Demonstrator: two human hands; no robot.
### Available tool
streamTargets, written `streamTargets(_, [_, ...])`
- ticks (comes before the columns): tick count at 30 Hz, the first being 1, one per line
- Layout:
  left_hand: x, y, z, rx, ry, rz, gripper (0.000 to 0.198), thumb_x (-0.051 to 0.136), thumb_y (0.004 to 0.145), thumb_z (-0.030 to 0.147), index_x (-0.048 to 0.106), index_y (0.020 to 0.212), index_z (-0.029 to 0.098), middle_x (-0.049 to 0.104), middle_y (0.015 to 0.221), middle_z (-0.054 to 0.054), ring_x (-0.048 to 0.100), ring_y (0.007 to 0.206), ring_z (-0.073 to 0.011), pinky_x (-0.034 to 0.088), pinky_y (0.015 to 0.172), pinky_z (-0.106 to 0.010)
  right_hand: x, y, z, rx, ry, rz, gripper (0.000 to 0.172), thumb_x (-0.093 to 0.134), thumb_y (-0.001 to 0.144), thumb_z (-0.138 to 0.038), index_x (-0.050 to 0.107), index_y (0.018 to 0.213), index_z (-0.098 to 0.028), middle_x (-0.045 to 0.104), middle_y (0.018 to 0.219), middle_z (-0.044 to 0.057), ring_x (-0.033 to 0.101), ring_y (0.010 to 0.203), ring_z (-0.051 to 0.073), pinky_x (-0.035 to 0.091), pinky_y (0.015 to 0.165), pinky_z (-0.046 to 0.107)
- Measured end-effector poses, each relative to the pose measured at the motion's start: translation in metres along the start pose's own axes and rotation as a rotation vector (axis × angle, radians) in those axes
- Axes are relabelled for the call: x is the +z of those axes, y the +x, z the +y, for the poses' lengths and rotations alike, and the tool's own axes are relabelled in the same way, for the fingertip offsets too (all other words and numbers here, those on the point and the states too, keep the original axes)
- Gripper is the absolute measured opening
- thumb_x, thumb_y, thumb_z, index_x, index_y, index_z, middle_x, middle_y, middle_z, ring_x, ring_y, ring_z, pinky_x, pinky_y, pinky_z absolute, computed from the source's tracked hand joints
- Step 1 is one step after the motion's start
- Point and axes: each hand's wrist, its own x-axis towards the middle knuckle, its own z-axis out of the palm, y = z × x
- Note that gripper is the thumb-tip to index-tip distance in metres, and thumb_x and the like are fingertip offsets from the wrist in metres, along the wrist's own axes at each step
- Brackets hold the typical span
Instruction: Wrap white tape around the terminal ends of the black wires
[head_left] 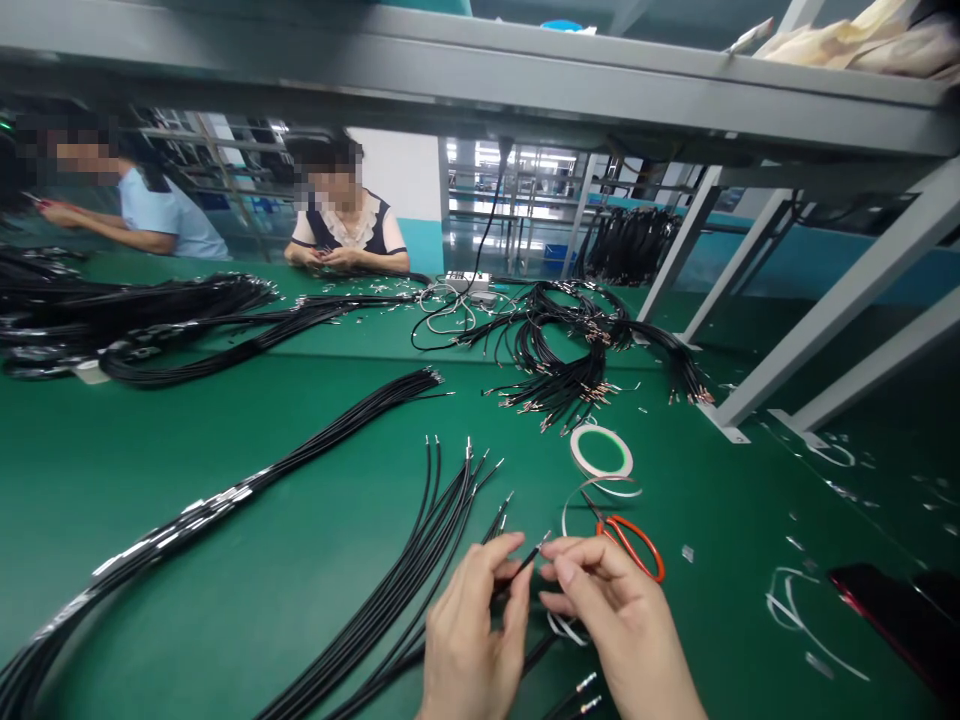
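between the thumb and forefinger of the left hand [476,615], a black cable [529,558] is pinched near its end, its metal tip [546,539] poking out toward the right hand [626,615]. the right fingertips are drawn together just beside that tip; from where i stand i can't tell whether they grip it, some tiny piece, or nothing. if the left pinch slackened, i'd guess the cable would roll and swing its tip aside, being so thin and round.

just under the fingers lie curls of white strip [568,629], which could snag on the cable if the hands dipped. right behind the right fingers sit the scissors [637,529]; a wide swing of that hand might knock them. past those is a tape roll [575,447].

to the left of the fingers, loose cables [390,595] fan out over the green table [225,590]; being so alike and so near, they could tangle with the held one, i'd say. farther left runs a thicker bundle [330,432]. well beyond the fingertips are a coiled heap [579,385] and a co-worker [349,228] seated across from us.
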Motion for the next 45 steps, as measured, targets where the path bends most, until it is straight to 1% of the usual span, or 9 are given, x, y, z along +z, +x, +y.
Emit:
streamTargets(3, [0.000, 0.000, 0.000, 0.041, 0.022, -0.023, 0.029, 0.056, 0.084, 0.011, 0.052, 0.111, 0.020, 0.066, 0.083, -0.003, 0.066, 0.073, -0.0143, 0.056, 0.064, -0.022, -0.003, 0.001, 0.002, 0.025, -0.001, -0.072, 0.028, 0.074, 0.071, -0.044, 0.064, 0.070, -0.018, 0.066, 0.094, 0.008, 0.065, 0.087, 0.025, 0.058, 0.071, 0.034])
streamTargets(6, [0.000, 0.003, 0.001, 0.070, 0.051, -0.028, 0.025, 0.055, 0.084, 0.011, 0.053, 0.107, 0.021, 0.066, 0.082, -0.003, 0.066, 0.070, -0.0145, 0.055, 0.065, -0.024, -0.005, 0.004, 0.001, 0.014, -0.016, -0.126, 0.027, 0.072, 0.073, -0.042, 0.064, 0.070, -0.017, 0.066, 0.093, 0.009, 0.064, 0.090, 0.026, 0.056, 0.075, 0.037])
streamTargets(11, [-0.001, 0.006, 0.003, 0.119, 0.077, -0.056, 0.024, 0.055, 0.085, 0.010, 0.054, 0.107, 0.020, 0.066, 0.080, -0.004, 0.064, 0.067, -0.0144, 0.052, 0.059, -0.023, -0.005, 0.005, -0.003, 0.014, 0.012, -0.173, 0.026, 0.073, 0.072, -0.041, 0.064, 0.066, -0.017, 0.066, 0.092, 0.010, 0.063, 0.089, 0.027, 0.053, 0.077, 0.038])
streamTargets(17, [-0.004, 0.004, 0.004, 0.140, 0.075, -0.108, 0.027, 0.054, 0.084, 0.007, 0.056, 0.107, 0.020, 0.064, 0.077, -0.004, 0.061, 0.065, -0.0144, 0.051, 0.059, -0.023, -0.002, 0.005, -0.008, 0.067, 0.081, -0.163, 0.023, 0.074, 0.071, -0.036, 0.062, 0.062, -0.018, 0.065, 0.087, 0.006, 0.061, 0.078, 0.020, 0.053, 0.074, 0.035])
streamTargets(22, [-0.006, 0.003, 0.004, 0.190, 0.117, -0.143, 0.029, 0.054, 0.083, 0.004, 0.056, 0.109, 0.019, 0.063, 0.075, -0.004, 0.059, 0.064, -0.0147, 0.050, 0.059, -0.024, -0.002, 0.005, -0.009, 0.090, 0.121, -0.169, 0.023, 0.074, 0.071, -0.033, 0.060, 0.062, -0.018, 0.062, 0.086, 0.005, 0.060, 0.077, 0.019, 0.051, 0.071, 0.032])
streamTargets(30, [-0.007, 0.004, 0.002, 0.222, 0.121, -0.136, 0.040, 0.054, 0.083, 0.004, 0.055, 0.120, 0.021, 0.062, 0.074, -0.003, 0.058, 0.064, -0.0145, 0.050, 0.059, -0.024, -0.001, 0.004, -0.012, 0.074, 0.120, -0.177, 0.023, 0.072, 0.073, -0.030, 0.058, 0.061, -0.017, 0.063, 0.084, 0.005, 0.059, 0.076, 0.019, 0.052, 0.074, 0.035])
streamTargets(37, [-0.004, 0.002, -0.001, 0.235, 0.138, -0.123, 0.043, 0.053, 0.085, 0.005, 0.053, 0.125, 0.020, 0.059, 0.072, -0.002, 0.056, 0.062, -0.0122, 0.050, 0.058, -0.022, -0.002, 0.004, -0.011, 0.065, 0.104, -0.210, 0.020, 0.069, 0.075, -0.028, 0.056, 0.064, -0.017, 0.061, 0.085, 0.005, 0.059, 0.078, 0.019, 0.050, 0.077, 0.036])
streamTargets(40, [-0.003, 0.003, -0.001, 0.234, 0.130, -0.114, 0.042, 0.054, 0.085, 0.004, 0.054, 0.124, 0.018, 0.059, 0.072, -0.003, 0.056, 0.062, -0.0125, 0.050, 0.058, -0.022, -0.002, 0.005, -0.011, 0.054, 0.090, -0.225, 0.020, 0.067, 0.077, -0.027, 0.056, 0.064, -0.018, 0.060, 0.086, 0.005, 0.058, 0.080, 0.019, 0.049, 0.077, 0.035])
streamTargets(45, [-0.004, 0.005, 0.002, 0.219, 0.108, -0.105, 0.033, 0.056, 0.083, 0.003, 0.058, 0.114, 0.017, 0.063, 0.077, -0.005, 0.058, 0.065, -0.0141, 0.050, 0.060, -0.024, -0.003, 0.004, -0.010, 0.034, 0.088, -0.231, 0.018, 0.068, 0.077, -0.027, 0.056, 0.066, -0.018, 0.059, 0.087, 0.004, 0.057, 0.082, 0.020, 0.048, 0.077, 0.035])
